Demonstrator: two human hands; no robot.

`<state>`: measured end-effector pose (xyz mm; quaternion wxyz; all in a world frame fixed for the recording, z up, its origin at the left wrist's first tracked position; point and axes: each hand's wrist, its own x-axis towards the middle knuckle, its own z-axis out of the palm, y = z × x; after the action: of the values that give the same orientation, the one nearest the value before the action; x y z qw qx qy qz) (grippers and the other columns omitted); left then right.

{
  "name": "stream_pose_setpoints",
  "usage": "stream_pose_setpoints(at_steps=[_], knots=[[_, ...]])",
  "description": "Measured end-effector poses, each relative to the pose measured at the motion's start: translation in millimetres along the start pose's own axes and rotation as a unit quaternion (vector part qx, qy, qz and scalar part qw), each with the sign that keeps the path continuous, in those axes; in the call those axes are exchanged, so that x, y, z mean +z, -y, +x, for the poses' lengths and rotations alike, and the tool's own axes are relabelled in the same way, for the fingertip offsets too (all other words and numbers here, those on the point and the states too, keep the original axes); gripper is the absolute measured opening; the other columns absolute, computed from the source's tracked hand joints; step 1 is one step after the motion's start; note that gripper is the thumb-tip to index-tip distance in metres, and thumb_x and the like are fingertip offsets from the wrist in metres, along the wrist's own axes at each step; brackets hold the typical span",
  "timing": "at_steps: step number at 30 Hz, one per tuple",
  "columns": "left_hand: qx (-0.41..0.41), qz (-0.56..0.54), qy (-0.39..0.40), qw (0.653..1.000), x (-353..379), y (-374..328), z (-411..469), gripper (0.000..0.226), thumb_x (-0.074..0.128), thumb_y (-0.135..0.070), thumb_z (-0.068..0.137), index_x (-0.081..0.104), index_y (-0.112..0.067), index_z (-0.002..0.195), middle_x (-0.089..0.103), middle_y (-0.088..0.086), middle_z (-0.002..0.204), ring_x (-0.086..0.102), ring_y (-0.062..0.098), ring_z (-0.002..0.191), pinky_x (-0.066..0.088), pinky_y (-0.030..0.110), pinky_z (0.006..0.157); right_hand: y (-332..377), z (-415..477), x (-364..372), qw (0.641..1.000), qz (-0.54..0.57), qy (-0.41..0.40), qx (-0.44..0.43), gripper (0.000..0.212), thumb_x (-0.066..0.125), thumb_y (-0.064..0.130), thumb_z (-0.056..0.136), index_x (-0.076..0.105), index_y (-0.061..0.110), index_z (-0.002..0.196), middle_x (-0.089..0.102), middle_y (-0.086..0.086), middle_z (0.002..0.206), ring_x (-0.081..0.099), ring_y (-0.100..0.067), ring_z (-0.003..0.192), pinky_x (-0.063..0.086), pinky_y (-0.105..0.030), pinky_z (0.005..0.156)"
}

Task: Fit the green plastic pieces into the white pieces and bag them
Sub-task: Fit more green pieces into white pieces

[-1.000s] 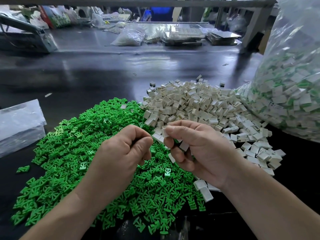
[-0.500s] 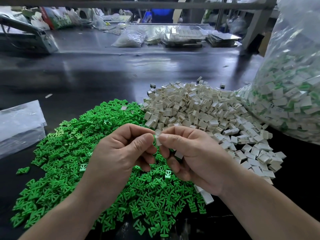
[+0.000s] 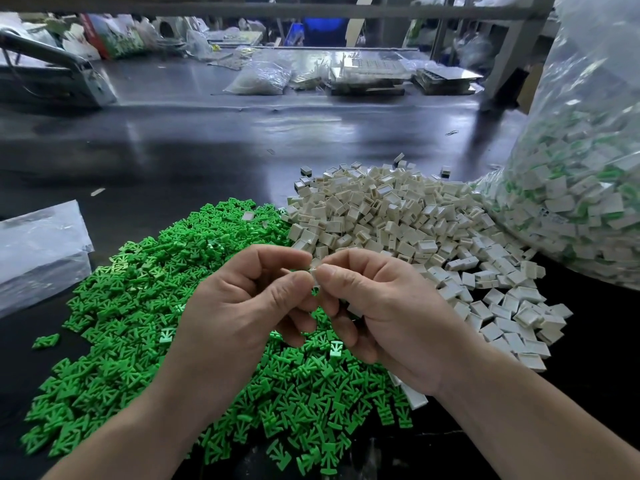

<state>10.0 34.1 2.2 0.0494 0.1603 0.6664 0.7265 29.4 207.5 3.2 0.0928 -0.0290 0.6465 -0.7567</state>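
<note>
Assembly is under way, with most loose stock unprocessed. The left hand (image 3: 235,317) and right hand (image 3: 391,320) meet above the heaps. Each grip is narrow, thumb and forefinger pinching one white piece (image 3: 313,271) between them. Whether a green insert is seated in it cannot be told. A large clear bag (image 3: 571,202) at the right already holds many fitted white-and-green units. A broad green heap (image 3: 138,306) and a white heap (image 3: 398,220) lie unassembled on the surface (image 3: 173,150). Judgement: a substantial batch is bagged and a comparable quantity is left.
</note>
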Motion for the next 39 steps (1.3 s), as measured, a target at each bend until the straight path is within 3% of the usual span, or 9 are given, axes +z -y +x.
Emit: stream_pose_setpoints(at_steps=[4,8,11,13,20,25,30,35,39], knots=[[-0.105,-0.171,0.091,0.976,-3.2,-2.4,2.3,0.044,0.085,-0.038,0.070,0.073,-0.013,0.104,0.067,0.011,0.069,0.064,0.020,0.053,0.049,0.024,0.044,3.1,-2.1,-0.4,0.999,0.024,0.040,0.028,0.013,0.067,0.027,0.092,0.067,0.018,0.082,0.055,-0.005,0.070,0.044,-0.011,0.043,0.030,-0.016,0.034],[-0.143,-0.255,0.132,0.947,-0.8,-2.0,1.3,0.048,0.087,-0.035,0.068,0.072,-0.012,0.108,0.070,0.013,0.073,0.069,0.020,0.056,0.052,0.023,0.043,3.4,-2.3,0.3,0.996,0.054,0.056,0.045,0.028,0.067,0.026,0.090,0.065,0.000,0.100,0.051,-0.005,0.066,0.039,-0.009,0.040,0.027,-0.015,0.032],[-0.137,-0.298,0.121,0.937,3.7,-0.6,0.3,0.048,0.087,-0.029,0.068,0.072,-0.010,0.109,0.072,0.013,0.076,0.070,0.020,0.060,0.054,0.024,0.046,3.3,-2.8,3.5,0.994,0.087,0.050,0.047,0.017,0.065,0.027,0.091,0.065,0.013,0.082,0.049,-0.002,0.061,0.037,-0.008,0.038,0.025,-0.015,0.031],[-0.138,-0.311,0.112,0.934,4.9,0.8,0.3,0.047,0.088,-0.027,0.067,0.072,-0.010,0.108,0.071,0.012,0.074,0.070,0.019,0.059,0.054,0.024,0.047,4.1,-2.5,5.2,0.992,0.106,0.050,0.045,0.016,0.065,0.030,0.085,0.063,0.016,0.079,0.049,-0.002,0.060,0.037,-0.007,0.038,0.025,-0.014,0.031],[-0.167,-0.327,0.111,0.924,3.5,1.6,1.8,0.045,0.091,-0.027,0.063,0.074,-0.010,0.102,0.069,0.012,0.070,0.069,0.019,0.055,0.055,0.024,0.046,5.9,-2.9,4.1,0.992,0.097,0.061,0.056,0.016,0.062,0.025,0.093,0.064,0.014,0.082,0.048,-0.002,0.061,0.036,-0.005,0.037,0.025,-0.014,0.031],[-0.183,-0.332,0.120,0.917,2.9,-0.7,2.7,0.045,0.093,-0.026,0.059,0.075,-0.011,0.098,0.069,0.013,0.067,0.068,0.020,0.052,0.055,0.025,0.044,6.2,-3.4,2.5,0.993,0.082,0.058,0.065,0.028,0.064,0.022,0.096,0.062,-0.004,0.105,0.050,-0.001,0.060,0.036,-0.005,0.036,0.024,-0.015,0.030],[-0.190,-0.336,0.121,0.914,2.5,-0.5,2.6,0.044,0.093,-0.026,0.057,0.074,-0.011,0.094,0.066,0.013,0.062,0.066,0.020,0.047,0.053,0.025,0.041,7.7,-6.4,5.0,0.995,0.064,0.054,0.058,0.011,0.062,0.021,0.097,0.066,0.011,0.094,0.052,-0.002,0.061,0.037,-0.006,0.037,0.025,-0.014,0.031],[-0.142,-0.345,0.124,0.920,7.1,0.5,-1.5,0.035,0.087,-0.026,0.067,0.074,-0.012,0.096,0.069,0.011,0.065,0.068,0.019,0.052,0.055,0.024,0.045,9.3,-6.7,6.5,0.994,0.084,0.055,0.049,0.027,0.066,0.024,0.094,0.063,-0.001,0.105,0.050,-0.001,0.062,0.036,-0.005,0.037,0.024,-0.015,0.031],[-0.107,-0.346,0.119,0.924,12.2,2.4,-4.0,0.028,0.080,-0.025,0.075,0.073,-0.012,0.099,0.068,0.010,0.066,0.068,0.017,0.053,0.055,0.023,0.047,10.3,-8.0,7.0,0.993,0.094,0.058,0.032,0.013,0.065,0.026,0.092,0.065,0.014,0.087,0.048,-0.008,0.068,0.035,-0.007,0.037,0.023,-0.016,0.031]])
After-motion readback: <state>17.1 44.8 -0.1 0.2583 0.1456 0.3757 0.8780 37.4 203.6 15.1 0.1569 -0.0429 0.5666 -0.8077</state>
